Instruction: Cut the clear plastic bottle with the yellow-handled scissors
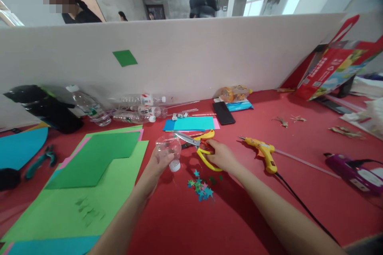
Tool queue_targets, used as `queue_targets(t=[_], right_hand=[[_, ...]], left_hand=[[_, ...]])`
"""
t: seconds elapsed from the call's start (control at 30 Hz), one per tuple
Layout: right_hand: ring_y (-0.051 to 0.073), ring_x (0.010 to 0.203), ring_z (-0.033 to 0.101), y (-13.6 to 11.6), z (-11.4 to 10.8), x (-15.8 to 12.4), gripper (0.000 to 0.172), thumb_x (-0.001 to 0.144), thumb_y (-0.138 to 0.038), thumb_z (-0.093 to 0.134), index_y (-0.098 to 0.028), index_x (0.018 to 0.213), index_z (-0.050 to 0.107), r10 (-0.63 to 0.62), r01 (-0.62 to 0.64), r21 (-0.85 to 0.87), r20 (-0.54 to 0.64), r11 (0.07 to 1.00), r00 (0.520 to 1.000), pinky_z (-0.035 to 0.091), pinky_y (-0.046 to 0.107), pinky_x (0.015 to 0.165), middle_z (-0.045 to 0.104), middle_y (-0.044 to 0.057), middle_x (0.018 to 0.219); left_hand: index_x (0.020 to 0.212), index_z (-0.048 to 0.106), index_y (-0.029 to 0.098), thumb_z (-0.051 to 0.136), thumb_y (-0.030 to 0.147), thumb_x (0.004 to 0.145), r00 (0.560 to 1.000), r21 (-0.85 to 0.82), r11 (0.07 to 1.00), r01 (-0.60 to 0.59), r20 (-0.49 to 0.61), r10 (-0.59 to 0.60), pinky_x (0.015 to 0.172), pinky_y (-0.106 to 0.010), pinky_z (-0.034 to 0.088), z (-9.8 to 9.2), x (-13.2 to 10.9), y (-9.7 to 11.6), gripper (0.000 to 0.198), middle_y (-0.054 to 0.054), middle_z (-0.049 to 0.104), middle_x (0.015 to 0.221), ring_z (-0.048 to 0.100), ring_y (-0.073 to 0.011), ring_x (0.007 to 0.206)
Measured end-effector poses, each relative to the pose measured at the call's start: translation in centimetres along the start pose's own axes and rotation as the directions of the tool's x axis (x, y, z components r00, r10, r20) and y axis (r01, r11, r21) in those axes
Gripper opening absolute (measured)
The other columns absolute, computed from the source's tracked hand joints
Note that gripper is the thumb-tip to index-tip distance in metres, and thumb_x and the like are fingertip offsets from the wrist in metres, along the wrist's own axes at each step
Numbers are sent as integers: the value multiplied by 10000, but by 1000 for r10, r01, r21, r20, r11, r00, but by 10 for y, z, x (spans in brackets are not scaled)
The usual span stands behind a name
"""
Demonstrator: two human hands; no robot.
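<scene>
My left hand is wrapped round a clear plastic bottle piece, its white cap pointing down toward me. In my right hand are scissors with red and yellow handles. Their blades are parted and reach left to the far rim of the bottle piece; whether they touch it I cannot tell. Just below lies a small heap of paper stars in blue, green and pink. A yellow-handled tool rests behind the scissors, partly hidden by them.
Green paper sheets spread at left, near teal pliers and a black bottle. Plastic bottles lie along the white partition. At right are a yellow glue gun with its cord, a purple device and a phone.
</scene>
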State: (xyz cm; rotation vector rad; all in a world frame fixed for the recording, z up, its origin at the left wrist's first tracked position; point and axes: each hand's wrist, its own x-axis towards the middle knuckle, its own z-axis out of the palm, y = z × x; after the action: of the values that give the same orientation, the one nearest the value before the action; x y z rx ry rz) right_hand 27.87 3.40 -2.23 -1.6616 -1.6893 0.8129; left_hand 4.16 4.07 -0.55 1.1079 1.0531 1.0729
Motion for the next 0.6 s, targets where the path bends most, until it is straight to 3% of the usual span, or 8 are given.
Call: queue_targets(t=[0.1, 0.17, 0.23, 0.33, 0.43, 0.53, 0.6], right_hand=[[197, 792, 630, -9, -3, -8, 222, 830, -228, 620, -191, 1049, 605, -25, 17, 183, 40, 983, 999, 444, 261, 645, 695, 38, 905], [165, 715, 603, -17, -4, -15, 332, 788, -291, 687, -206, 1089, 575, -60, 33, 305, 79, 952, 995, 447, 245, 607, 666, 1, 879], [136, 582, 528, -23, -3, -20, 448, 760, -387, 724, -211, 1123, 528, -70, 30, 404, 84, 914, 994, 414, 231, 525, 592, -53, 736], [111, 473, 406, -22, 2, -23, 506, 749, -496, 726, -226, 1100, 481, -52, 28, 518, 33, 855, 998, 349, 222, 455, 443, -113, 592], [101, 426, 346, -11, 4, -19, 483, 758, -561, 693, -253, 1039, 451, -15, 37, 602, -41, 797, 999, 308, 221, 414, 387, -126, 546], [92, 403, 355, 1, -3, -16, 487, 730, -555, 721, -281, 986, 410, 29, 53, 656, -113, 752, 993, 320, 220, 399, 405, -125, 551], [88, 406, 376, 6, -11, -14, 477, 714, -532, 748, -284, 948, 414, 49, 57, 677, -136, 734, 989, 321, 215, 392, 412, -119, 561]], left_hand=[[1298, 494, 264, 743, 373, 759, 996, 80, 996, -37, 80, 31, 946, -384, 478, 4, 2, -8, 603, -74, 678, 1154, 657, -222, 1050], [1300, 488, 238, 693, 394, 796, 981, 185, 981, -56, 191, 20, 911, -409, 494, 16, 2, -12, 567, -86, 672, 1105, 659, -233, 1003], [1313, 463, 219, 675, 380, 803, 973, 323, 937, -130, 222, 58, 957, -437, 473, 32, 0, -12, 575, -102, 645, 1151, 632, -254, 1059], [1398, 373, 224, 634, 363, 816, 953, 426, 884, -194, 294, 68, 1018, -475, 434, 52, -3, 1, 653, -132, 580, 1293, 589, -281, 1152], [1379, 398, 207, 582, 353, 826, 928, 534, 818, -213, 373, -2, 981, -445, 468, 54, -3, 24, 601, -118, 606, 1234, 603, -263, 1103], [1108, 606, 204, 562, 290, 801, 888, 735, 566, -373, 460, -12, 947, -426, 473, 32, -4, 39, 322, -90, 614, 1127, 602, -251, 1019], [930, 638, 192, 560, 259, 800, 838, 788, 403, -466, 539, -87, 905, -415, 476, 12, -6, 36, 166, -72, 602, 1016, 597, -238, 948]])
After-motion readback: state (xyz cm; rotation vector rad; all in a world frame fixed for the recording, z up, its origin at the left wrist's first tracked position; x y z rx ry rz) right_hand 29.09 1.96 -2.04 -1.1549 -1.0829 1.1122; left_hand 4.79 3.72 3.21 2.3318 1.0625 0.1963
